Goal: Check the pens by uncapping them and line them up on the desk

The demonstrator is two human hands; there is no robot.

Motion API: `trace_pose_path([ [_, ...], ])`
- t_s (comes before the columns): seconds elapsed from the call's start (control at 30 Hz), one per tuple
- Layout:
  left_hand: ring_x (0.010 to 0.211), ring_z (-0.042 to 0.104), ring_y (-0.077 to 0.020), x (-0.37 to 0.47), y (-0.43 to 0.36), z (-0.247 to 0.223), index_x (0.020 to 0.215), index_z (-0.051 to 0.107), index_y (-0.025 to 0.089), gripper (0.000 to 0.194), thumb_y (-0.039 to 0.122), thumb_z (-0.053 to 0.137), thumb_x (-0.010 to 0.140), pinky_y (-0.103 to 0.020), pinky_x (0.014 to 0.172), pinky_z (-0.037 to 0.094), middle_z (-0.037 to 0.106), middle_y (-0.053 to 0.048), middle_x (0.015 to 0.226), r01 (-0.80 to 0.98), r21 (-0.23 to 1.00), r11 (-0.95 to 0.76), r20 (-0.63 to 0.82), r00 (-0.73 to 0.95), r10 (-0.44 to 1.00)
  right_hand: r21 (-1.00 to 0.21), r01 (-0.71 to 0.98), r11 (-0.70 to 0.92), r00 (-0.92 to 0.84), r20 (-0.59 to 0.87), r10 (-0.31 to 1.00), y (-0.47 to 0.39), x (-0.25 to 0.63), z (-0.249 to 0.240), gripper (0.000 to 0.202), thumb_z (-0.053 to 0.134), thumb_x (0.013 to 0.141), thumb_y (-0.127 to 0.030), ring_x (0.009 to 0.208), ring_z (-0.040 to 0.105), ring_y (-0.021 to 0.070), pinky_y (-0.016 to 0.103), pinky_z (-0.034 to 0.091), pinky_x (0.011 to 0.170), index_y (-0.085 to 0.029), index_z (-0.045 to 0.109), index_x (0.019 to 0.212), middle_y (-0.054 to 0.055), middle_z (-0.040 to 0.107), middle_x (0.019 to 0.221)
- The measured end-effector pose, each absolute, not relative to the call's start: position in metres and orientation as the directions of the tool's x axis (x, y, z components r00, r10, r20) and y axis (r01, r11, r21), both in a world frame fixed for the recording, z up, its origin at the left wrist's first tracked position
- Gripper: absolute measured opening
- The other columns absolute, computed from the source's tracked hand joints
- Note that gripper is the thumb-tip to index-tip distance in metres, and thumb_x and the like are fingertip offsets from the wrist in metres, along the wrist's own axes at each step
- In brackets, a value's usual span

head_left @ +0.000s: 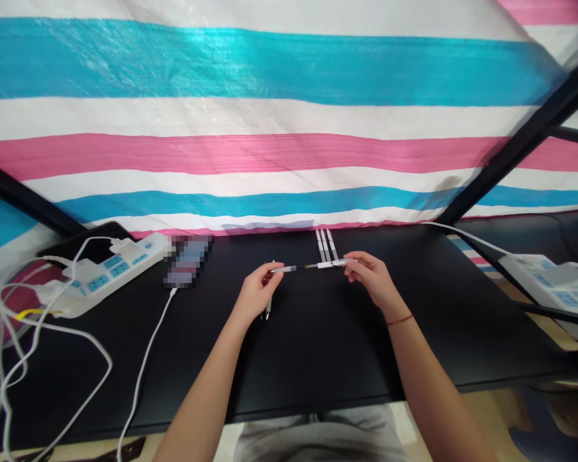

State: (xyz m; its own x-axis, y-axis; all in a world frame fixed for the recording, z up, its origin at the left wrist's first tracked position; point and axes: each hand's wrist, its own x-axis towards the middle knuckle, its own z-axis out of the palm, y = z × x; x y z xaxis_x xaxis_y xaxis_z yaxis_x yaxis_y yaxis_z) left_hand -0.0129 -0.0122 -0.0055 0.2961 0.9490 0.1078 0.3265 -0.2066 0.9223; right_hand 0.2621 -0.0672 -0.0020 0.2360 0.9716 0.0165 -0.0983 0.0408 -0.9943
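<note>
Over the black table, my left hand [261, 287] pinches a clear-and-white pen part [285, 269] between thumb and fingers. My right hand [370, 274] is closed on a white pen part [331, 264], and a thin refill [310, 265] shows in the gap between the two parts. Just beyond them, several white pens [324, 245] lie side by side near the striped sheet. Under my left hand another pen [268, 308] lies partly hidden on the table.
Left on the black table [318, 359] are a pixelated phone [187, 262], a white power strip [120, 273] and looped white cables [108, 359]. Another power strip [559, 282] is at right. Striped sheeting [270, 154] hangs behind, between black metal bars.
</note>
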Motion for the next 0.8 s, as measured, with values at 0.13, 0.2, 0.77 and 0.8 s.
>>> trace_pose_path([
  [0.13, 0.083, 0.063, -0.0183, -0.012, -0.014, -0.002, 0.108, 0.067, 0.02, 0.033, 0.041, 0.058, 0.083, -0.029, 0.074, 0.049, 0.068, -0.006, 0.099, 0.349, 0.913, -0.213, 0.105, 0.305, 0.947, -0.995, -0.086, 0.043, 0.227, 0.022, 0.974, -0.067, 0.261, -0.004, 0.026, 0.07, 0.075, -0.038, 0.057, 0.053, 0.0131, 0.027, 0.043, 0.053, -0.018, 0.067, 0.092, 0.001, 0.061, 0.065],
  [0.2, 0.082, 0.063, -0.0185, -0.011, -0.016, 0.001, 0.107, 0.067, 0.02, 0.033, 0.041, 0.058, 0.083, -0.029, 0.073, 0.05, 0.069, -0.006, 0.096, 0.355, 0.911, -0.21, 0.096, 0.313, 0.945, -0.996, -0.076, 0.045, 0.21, 0.028, 0.977, -0.067, 0.26, -0.004, 0.027, 0.07, 0.075, -0.039, 0.057, 0.054, 0.0133, 0.027, 0.044, 0.053, -0.018, 0.067, 0.092, 0.001, 0.061, 0.065],
  [0.77, 0.07, 0.061, -0.0158, -0.002, -0.022, -0.003, 0.098, 0.068, 0.018, 0.033, 0.044, 0.064, 0.078, -0.026, 0.068, 0.047, 0.069, -0.003, 0.078, 0.299, 0.943, -0.148, 0.033, 0.356, 0.934, -0.998, -0.026, 0.053, 0.104, 0.05, 0.993, -0.069, 0.247, 0.001, 0.027, 0.071, 0.075, -0.039, 0.06, 0.056, 0.0133, 0.027, 0.045, 0.056, -0.018, 0.067, 0.091, 0.001, 0.063, 0.069],
  [0.8, 0.068, 0.061, -0.0157, -0.002, -0.022, -0.002, 0.098, 0.069, 0.019, 0.033, 0.045, 0.064, 0.078, -0.026, 0.067, 0.046, 0.068, -0.003, 0.076, 0.324, 0.933, -0.155, 0.038, 0.342, 0.939, -0.998, -0.027, 0.053, 0.102, 0.05, 0.993, -0.069, 0.247, 0.0, 0.027, 0.07, 0.075, -0.039, 0.06, 0.056, 0.0135, 0.027, 0.045, 0.056, -0.018, 0.067, 0.091, 0.001, 0.063, 0.069],
])
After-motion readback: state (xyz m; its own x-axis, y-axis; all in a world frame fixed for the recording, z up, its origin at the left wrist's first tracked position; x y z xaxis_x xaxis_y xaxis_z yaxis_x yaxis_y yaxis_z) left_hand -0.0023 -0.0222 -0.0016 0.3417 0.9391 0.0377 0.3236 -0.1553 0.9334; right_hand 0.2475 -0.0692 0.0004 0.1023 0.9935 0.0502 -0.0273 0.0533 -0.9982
